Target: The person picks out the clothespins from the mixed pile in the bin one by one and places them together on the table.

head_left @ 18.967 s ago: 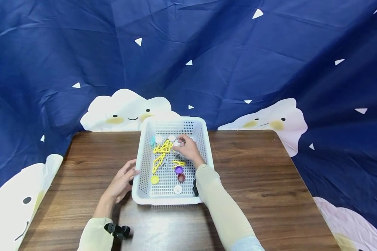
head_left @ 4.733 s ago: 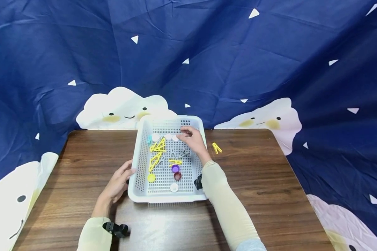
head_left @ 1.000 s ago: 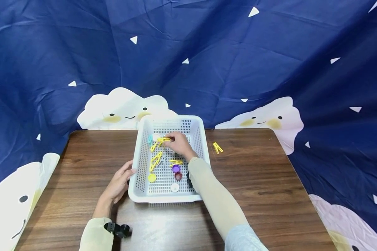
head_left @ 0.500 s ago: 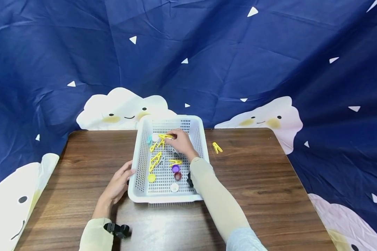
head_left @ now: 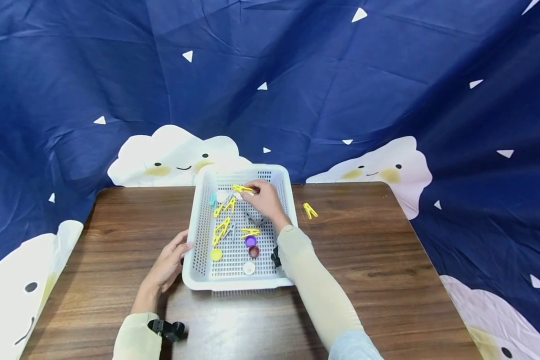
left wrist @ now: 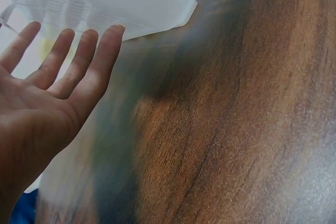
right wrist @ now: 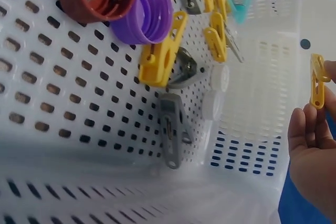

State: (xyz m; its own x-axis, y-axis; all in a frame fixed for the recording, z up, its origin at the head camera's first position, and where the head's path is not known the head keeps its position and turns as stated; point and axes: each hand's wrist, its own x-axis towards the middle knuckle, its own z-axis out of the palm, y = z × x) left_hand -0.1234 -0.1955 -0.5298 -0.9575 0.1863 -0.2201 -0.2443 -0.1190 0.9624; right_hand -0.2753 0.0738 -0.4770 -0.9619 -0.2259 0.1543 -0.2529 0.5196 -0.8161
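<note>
My right hand (head_left: 266, 201) pinches a yellow clothespin (head_left: 242, 188) over the far part of the white plastic basket (head_left: 238, 286). In the right wrist view the same clothespin (right wrist: 317, 81) sits between the thumb and fingers, above the basket floor. My left hand (head_left: 167, 262) touches the basket's left wall with straight, spread fingers, as the left wrist view shows the hand (left wrist: 58, 87) too. Inside the basket lie more yellow clothespins (head_left: 221, 231), grey clips (right wrist: 172, 129), a teal clip (head_left: 213, 200), white caps (head_left: 249, 268), a purple cap (head_left: 250, 241), a dark red cap (head_left: 254, 251) and a yellow cap (head_left: 216, 255).
One yellow clothespin (head_left: 309, 210) lies on the brown wooden table (head_left: 364, 260), right of the basket. Behind the table hangs a dark blue cloth (head_left: 297, 100) with clouds. Black wrist cameras are strapped on both arms.
Within the last second my right hand has lifted the yellow clothespin up and slightly right, away from the other clothespins. Since the oldest frame, one clothespin has come to lie on the table. The left hand stays put.
</note>
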